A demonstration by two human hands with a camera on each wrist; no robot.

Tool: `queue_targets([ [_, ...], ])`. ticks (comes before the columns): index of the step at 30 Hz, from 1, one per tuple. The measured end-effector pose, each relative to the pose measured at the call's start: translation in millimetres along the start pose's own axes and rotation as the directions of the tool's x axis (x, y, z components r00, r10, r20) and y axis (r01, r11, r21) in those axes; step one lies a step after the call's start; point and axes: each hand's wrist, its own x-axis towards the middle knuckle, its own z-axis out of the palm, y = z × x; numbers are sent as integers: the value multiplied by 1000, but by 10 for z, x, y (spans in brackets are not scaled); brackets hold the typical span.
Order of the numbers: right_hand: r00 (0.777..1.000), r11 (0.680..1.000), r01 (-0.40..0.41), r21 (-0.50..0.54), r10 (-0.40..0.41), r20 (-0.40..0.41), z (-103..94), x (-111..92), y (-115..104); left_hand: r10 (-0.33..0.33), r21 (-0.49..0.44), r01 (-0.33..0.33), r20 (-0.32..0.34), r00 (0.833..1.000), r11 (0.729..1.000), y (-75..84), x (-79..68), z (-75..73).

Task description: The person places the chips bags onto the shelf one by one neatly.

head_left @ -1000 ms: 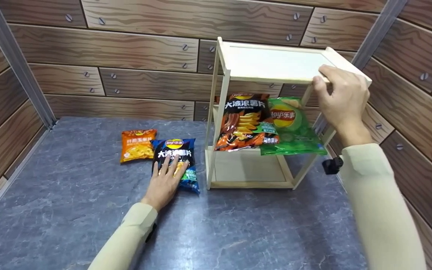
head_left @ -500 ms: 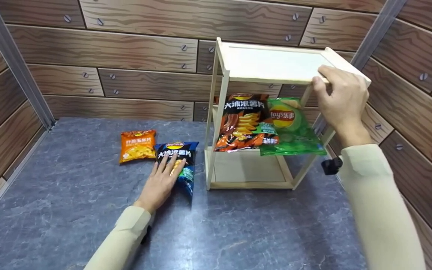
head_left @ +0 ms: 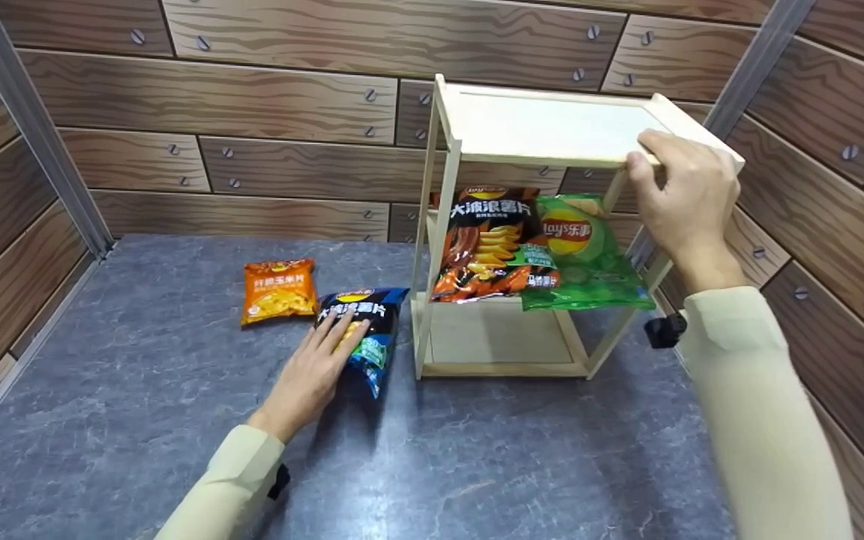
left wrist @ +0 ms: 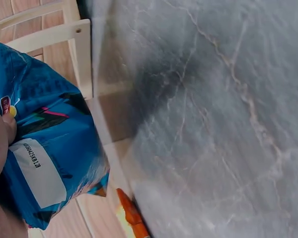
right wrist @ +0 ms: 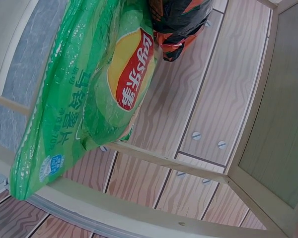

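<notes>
My left hand [head_left: 313, 369] grips a blue-and-black bag of chips [head_left: 372, 321], its fingers over the printed front. In the left wrist view the thumb presses the back of the bag [left wrist: 54, 134], which is tilted up off the table. At the front right of a small wooden shelf [head_left: 552, 124], my right hand [head_left: 691, 191] holds the top board's edge, the thumb at the front and the fingers over the top. On the shelf's middle level lean a black-and-orange bag of chips [head_left: 488, 247] and a green bag of chips [head_left: 582, 255], also filling much of the right wrist view.
An orange snack bag [head_left: 279, 291] lies on the grey marbled table [head_left: 139, 390], just left of the blue bag. The shelf's bottom board [head_left: 496, 337] is bare. Wood-patterned walls [head_left: 252, 90] stand behind and at both sides.
The blue bag has shifted a little right and tipped from lying flat, with its lower end swinging left. My left hand has turned with it, its wrist moving left. The right hand keeps its place.
</notes>
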Motion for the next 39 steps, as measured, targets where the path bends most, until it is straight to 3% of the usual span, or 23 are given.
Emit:
queue_targets([
  [4,1000,1000,8,2,-8,-3,6,9,-5,-2,-20,1,-4,1000,1000,20,-69,-105],
  [18,1000,1000,28,-7,-28,-13,19,49,-1,52,5,-52,-126,991,999,179,-339,-468],
  [32,994,994,105,2,-105,-4,28,21,67,125,25,-123,-149,981,992,406,-482,-570],
  [39,998,998,57,12,-57,-8,15,8,40,159,47,-153,-203,966,987,439,-540,-636],
])
